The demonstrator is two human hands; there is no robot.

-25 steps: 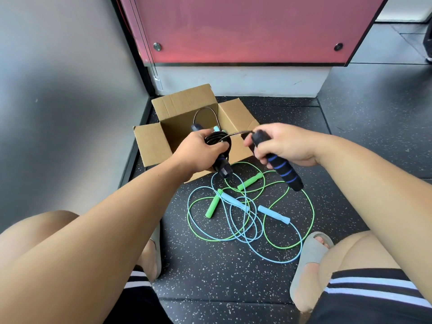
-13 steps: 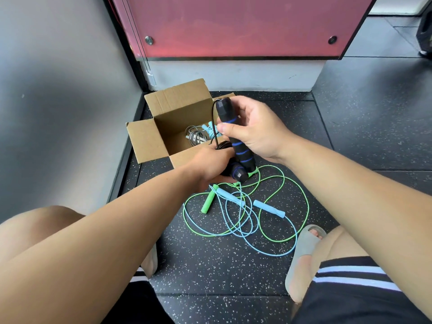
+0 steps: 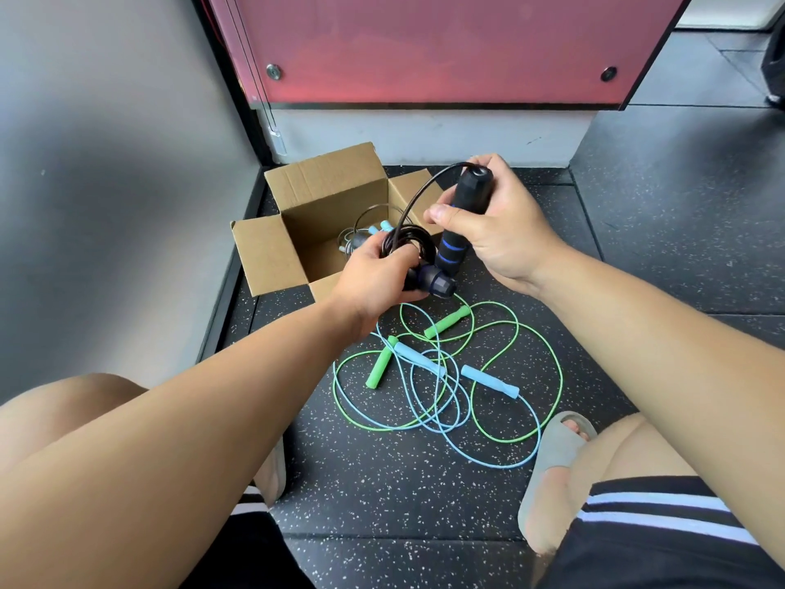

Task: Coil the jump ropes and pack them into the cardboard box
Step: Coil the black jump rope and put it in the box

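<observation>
Left hand (image 3: pixel 374 282) is gripping the black rope coil (image 3: pixel 410 240) over the near edge of the cardboard box (image 3: pixel 263 257), wall (image 3: pixel 106 184) off to its left. Right hand (image 3: pixel 501 235) is clamping the blue-striped handle (image 3: pixel 453 248) upright, open floor (image 3: pixel 679 248) to its right.

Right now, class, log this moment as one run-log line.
left hand: holds black coil | right hand: grips black handle | box: rope inside | green rope, blue rope: uncoiled on floor

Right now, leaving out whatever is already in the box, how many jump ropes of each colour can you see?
black rope, held in the hands: 1
green rope, on the floor: 1
light blue rope, on the floor: 1
Total: 3
</observation>
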